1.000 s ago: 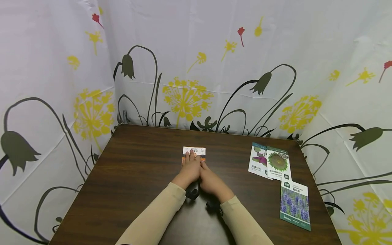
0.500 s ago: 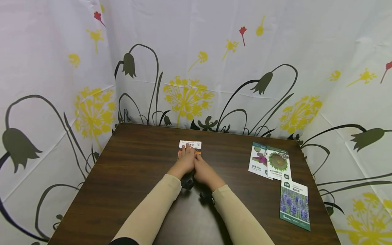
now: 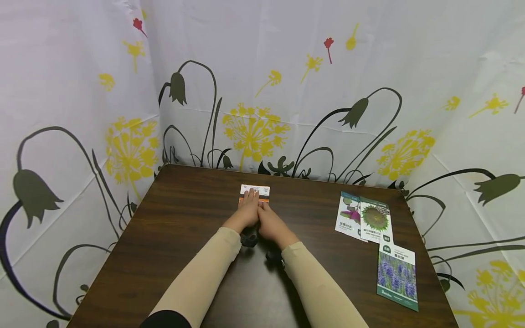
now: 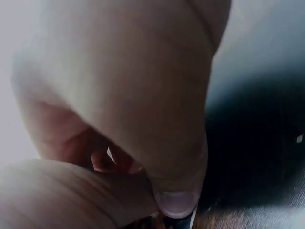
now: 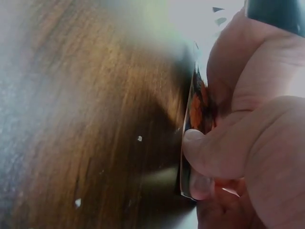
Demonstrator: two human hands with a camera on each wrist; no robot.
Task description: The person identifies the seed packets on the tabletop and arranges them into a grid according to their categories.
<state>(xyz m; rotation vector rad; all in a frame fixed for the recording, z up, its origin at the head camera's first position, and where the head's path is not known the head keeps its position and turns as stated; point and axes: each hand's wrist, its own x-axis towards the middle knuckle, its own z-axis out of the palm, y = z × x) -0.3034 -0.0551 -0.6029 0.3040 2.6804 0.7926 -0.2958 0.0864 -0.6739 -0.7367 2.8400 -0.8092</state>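
Backdrop, head view: white curtain printed with yellow dandelion heads, dark bellflowers and small red blooms, hung round three sides of a dark wood-grain bench.
Item in hand, head view: one small seed packet, white top with an orange band, lying flat at mid-bench towards the far edge.
Left hand, head view: left hand laid over the near part of the packet, fingers stretched forward and pressing it down.
Right hand, head view: right hand touching the left, at the packet's near right corner.
Other packets, head view: three, well apart to the right: purple flower packet partly under a sunflower packet, and a lavender packet nearer the front edge.
Sleeves, head view: two, beige.
Left wrist view: filled by blurred fingers at close range; one fingertip bears down on a thin printed edge; nothing more can be told.
Right wrist view: thumb curled against the packet edge, which stands lifted a little off the wood; right hand pinches that edge.
Handling, judged: thin paper or foil sachet, very light, flexible, likely to crease and to slide on the smooth wood.
Hold, judged: best pinched at an edge or corner once raised, the flat hand pinning the rest.
Count: packets four in all; hands two.
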